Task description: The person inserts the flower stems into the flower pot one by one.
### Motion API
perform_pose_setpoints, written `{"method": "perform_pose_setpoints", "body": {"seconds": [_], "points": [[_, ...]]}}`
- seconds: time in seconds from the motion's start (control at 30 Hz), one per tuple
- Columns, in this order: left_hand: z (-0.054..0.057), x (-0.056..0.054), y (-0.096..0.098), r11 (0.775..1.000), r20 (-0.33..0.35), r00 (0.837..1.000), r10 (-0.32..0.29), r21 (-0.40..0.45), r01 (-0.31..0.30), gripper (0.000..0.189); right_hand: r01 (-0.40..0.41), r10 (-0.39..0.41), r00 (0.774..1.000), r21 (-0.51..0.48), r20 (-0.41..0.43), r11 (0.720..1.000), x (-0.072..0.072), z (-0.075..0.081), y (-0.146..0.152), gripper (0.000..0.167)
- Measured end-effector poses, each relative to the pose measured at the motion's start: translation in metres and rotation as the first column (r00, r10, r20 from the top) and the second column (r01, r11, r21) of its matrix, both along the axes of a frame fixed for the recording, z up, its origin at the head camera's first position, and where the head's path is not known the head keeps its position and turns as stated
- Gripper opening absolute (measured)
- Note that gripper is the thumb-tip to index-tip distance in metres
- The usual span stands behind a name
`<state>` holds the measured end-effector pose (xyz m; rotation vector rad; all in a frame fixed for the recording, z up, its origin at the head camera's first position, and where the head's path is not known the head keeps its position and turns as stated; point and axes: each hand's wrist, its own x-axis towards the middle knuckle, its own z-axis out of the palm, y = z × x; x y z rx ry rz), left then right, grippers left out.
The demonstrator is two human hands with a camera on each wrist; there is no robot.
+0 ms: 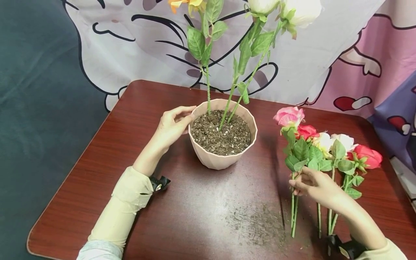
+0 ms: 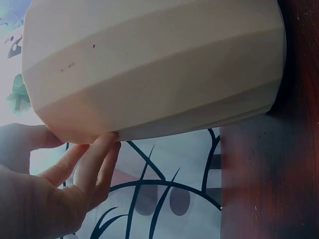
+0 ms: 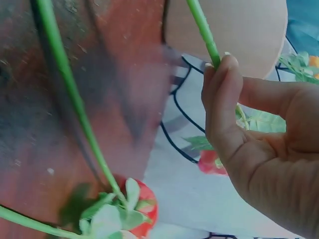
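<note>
At the left side of a pale pink flower pot (image 1: pixel 214 162), my left hand (image 1: pixel 173 124) rests its thumb and fingertips against the rim and outer wall. In the left wrist view its fingers (image 2: pixel 97 164) lie fairly straight along the faceted wall. Dark soil (image 1: pixel 221 139) fills the pot, with a yellow-orange flower (image 1: pixel 190 4) and two white roses (image 1: pixel 300 12) standing in it on tall stems. My right hand (image 1: pixel 320 187) pinches the green stem (image 3: pixel 203 30) of a pink rose (image 1: pixel 289 117) between thumb and fingers, just under its leaves.
Beside the right hand lie more cut flowers: a red one (image 1: pixel 307 131), whitish ones (image 1: pixel 343 141) and a larger red rose (image 1: pixel 367 156). Loose soil crumbs (image 1: pixel 256 222) are scattered on the reddish-brown table (image 1: pixel 107 155). A cartoon-print cloth (image 1: pixel 130 54) hangs behind.
</note>
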<state>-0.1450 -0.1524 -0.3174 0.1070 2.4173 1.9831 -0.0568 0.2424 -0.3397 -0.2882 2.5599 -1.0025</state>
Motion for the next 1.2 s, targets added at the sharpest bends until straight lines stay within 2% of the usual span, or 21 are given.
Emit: {"method": "perform_pose_setpoints", "body": {"seconds": [0.13,0.3,0.47,0.6,0.73,0.8,0.87,0.93,1.03,1.07,1.1,1.17,1.2], "points": [[0.001,0.001,0.0,1.0,0.015,1.0,-0.009,0.013,0.008,0.033,-0.011,0.01,0.998,-0.017,-0.063,1.0,-0.004,0.008,0.002,0.018],[0.002,0.002,-0.001,0.999,0.038,0.999,-0.025,0.029,0.024,0.034,-0.019,0.023,0.99,0.027,-0.136,0.999,-0.011,0.021,0.002,0.017],[0.002,0.002,-0.003,0.998,0.045,0.998,-0.04,0.046,0.038,0.034,-0.007,0.027,0.965,0.078,-0.261,0.997,-0.027,0.042,0.007,0.014],[0.002,0.003,-0.002,0.998,0.048,0.998,-0.039,0.045,0.037,0.034,0.064,-0.053,0.938,0.02,-0.344,0.998,-0.042,0.067,0.011,0.014],[0.001,0.003,-0.001,0.999,0.04,0.999,-0.034,0.036,0.033,0.034,0.127,-0.174,0.898,-0.141,-0.405,0.982,-0.052,0.089,0.006,0.008],[0.0,0.002,-0.001,0.999,0.036,0.999,-0.03,0.03,0.029,0.034,0.123,-0.228,0.875,-0.26,-0.428,0.958,-0.058,0.099,0.001,0.007],[-0.001,0.002,-0.001,0.999,0.029,0.999,-0.025,0.023,0.025,0.034,0.084,-0.287,0.862,-0.441,-0.418,0.894,-0.064,0.108,-0.006,0.011],[-0.002,0.003,-0.002,1.0,0.026,0.999,-0.02,0.017,0.019,0.034,0.02,-0.329,0.854,-0.606,-0.403,0.795,-0.071,0.114,-0.014,0.011],[-0.002,0.003,-0.004,1.0,0.025,0.999,-0.021,0.017,0.021,0.035,-0.075,-0.355,0.845,-0.746,-0.4,0.662,-0.078,0.118,-0.029,0.011],[-0.002,0.004,-0.004,1.0,0.027,0.999,-0.024,0.019,0.023,0.035,-0.098,-0.353,0.839,-0.754,-0.413,0.65,-0.08,0.117,-0.033,0.011],[-0.002,0.004,-0.004,0.999,0.029,0.999,-0.027,0.02,0.027,0.035,-0.109,-0.35,0.834,-0.75,-0.426,0.652,-0.081,0.117,-0.037,0.009],[-0.001,0.003,-0.003,0.999,0.033,0.999,-0.037,0.024,0.036,0.035,-0.099,-0.337,0.821,-0.696,-0.461,0.711,-0.082,0.115,-0.044,0.008],[-0.001,0.003,-0.004,0.999,0.033,0.999,-0.041,0.025,0.04,0.035,-0.113,-0.318,0.825,-0.687,-0.468,0.718,-0.084,0.113,-0.048,0.008]]}}
